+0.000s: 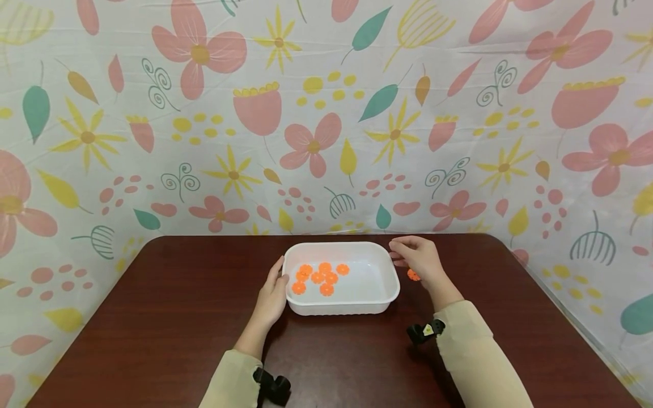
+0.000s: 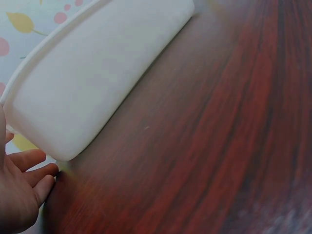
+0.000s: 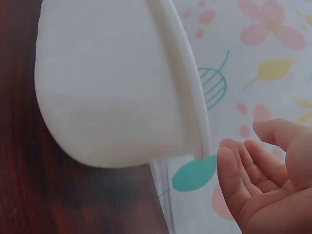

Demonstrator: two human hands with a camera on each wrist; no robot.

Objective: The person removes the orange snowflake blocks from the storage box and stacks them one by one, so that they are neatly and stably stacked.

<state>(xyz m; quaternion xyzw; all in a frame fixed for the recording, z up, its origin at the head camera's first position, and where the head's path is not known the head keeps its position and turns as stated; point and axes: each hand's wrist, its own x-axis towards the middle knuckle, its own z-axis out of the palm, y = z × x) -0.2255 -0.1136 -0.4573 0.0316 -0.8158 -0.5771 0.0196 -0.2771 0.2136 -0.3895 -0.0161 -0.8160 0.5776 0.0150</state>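
Note:
A white rectangular basin (image 1: pixel 336 309) stands on the dark wooden table. Several small orange flower-shaped pieces (image 1: pixel 318 277) lie inside it, bunched toward its left half. My left hand (image 1: pixel 271 294) rests against the basin's left end, thumb at the rim and fingers extended along the outside. The left wrist view has those fingers (image 2: pixel 36 168) relaxed beside the basin's lower corner. Just off the right end is my right hand (image 1: pixel 417 258), loosely curled, nothing visible between thumb and fingers (image 3: pixel 233 175). Another orange flower-shaped piece (image 1: pixel 413 275) lies on the table under this hand, partly hidden by it.
The reddish-brown table (image 1: pixel 189 317) reaches back to a cloth (image 1: pixel 326 141) printed with flowers and leaves, hanging behind it and at both sides. Each sleeved forearm carries a black wrist camera (image 1: pixel 425 331).

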